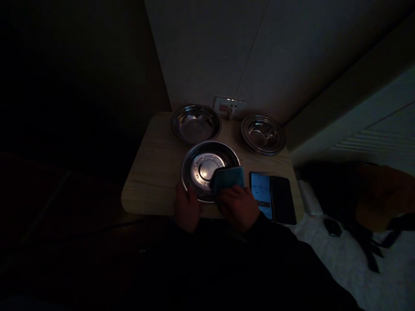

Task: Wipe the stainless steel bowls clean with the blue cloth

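A shiny metal bowl [204, 166] with its inside facing up stands near the front of a small wooden table [152, 172]. My left hand [187, 209] is closed on its near left rim. In my right hand [238, 205] is a blue cloth [228, 178], pressed against the bowl's right inner side and covering part of the rim. The dim light hides the detail of my fingers.
Another metal bowl [196, 125] stands at the back left, and stacked metal bowls [262, 134] at the back right. A lit phone [261, 194] and a dark flat object [284, 201] lie front right. A wall socket [229, 106] is behind the table.
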Demonstrator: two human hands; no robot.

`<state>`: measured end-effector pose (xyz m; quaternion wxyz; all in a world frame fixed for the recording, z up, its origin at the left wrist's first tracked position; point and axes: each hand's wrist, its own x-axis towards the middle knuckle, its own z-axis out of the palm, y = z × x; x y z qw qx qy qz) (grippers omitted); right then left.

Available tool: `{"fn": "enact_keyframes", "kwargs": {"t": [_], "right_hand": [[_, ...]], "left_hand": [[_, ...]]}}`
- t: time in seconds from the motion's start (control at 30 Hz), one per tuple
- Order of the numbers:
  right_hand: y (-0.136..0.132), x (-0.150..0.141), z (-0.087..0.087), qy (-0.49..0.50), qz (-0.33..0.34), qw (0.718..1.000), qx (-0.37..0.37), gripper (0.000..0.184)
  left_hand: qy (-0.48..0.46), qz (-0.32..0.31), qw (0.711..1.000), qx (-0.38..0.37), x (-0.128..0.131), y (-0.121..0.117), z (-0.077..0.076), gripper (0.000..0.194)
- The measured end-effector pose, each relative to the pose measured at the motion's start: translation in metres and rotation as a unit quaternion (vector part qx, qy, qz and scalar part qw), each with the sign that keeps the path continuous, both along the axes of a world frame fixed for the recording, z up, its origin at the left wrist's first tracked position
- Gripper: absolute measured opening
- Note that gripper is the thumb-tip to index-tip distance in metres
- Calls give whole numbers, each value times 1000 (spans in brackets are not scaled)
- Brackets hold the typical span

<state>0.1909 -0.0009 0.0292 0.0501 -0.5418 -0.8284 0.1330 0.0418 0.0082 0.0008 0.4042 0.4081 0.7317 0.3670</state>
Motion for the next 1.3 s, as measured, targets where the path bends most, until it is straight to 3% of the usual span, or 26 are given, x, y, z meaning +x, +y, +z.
{"fn": "enact_keyframes", "kwargs": {"t": [0.17, 0.37, 0.6, 0.93, 1.1, 1.3], "right_hand": [[-5, 37, -14, 90, -40, 995, 30, 20], [-10, 36, -25, 198, -85, 976, 19, 22], [-11, 31, -24, 185, -81, 979, 2, 18], [1, 0, -14, 139, -93, 977, -129, 14], [8, 3, -13, 107, -93, 979, -148, 14], [8, 2, -10, 107, -93, 979, -146, 13]], "left_hand": [[-19, -6, 1000, 1, -6, 2, 1, 38], [-54, 6, 998, 16, -8, 1, -1, 45], [-82, 7, 997, 7, 0, -5, -4, 48], [59, 14, 998, 29, 10, -12, 8, 44], [73, 20, 997, 0, 14, -13, 9, 45], [65, 15, 997, 29, 13, -13, 4, 46]]}}
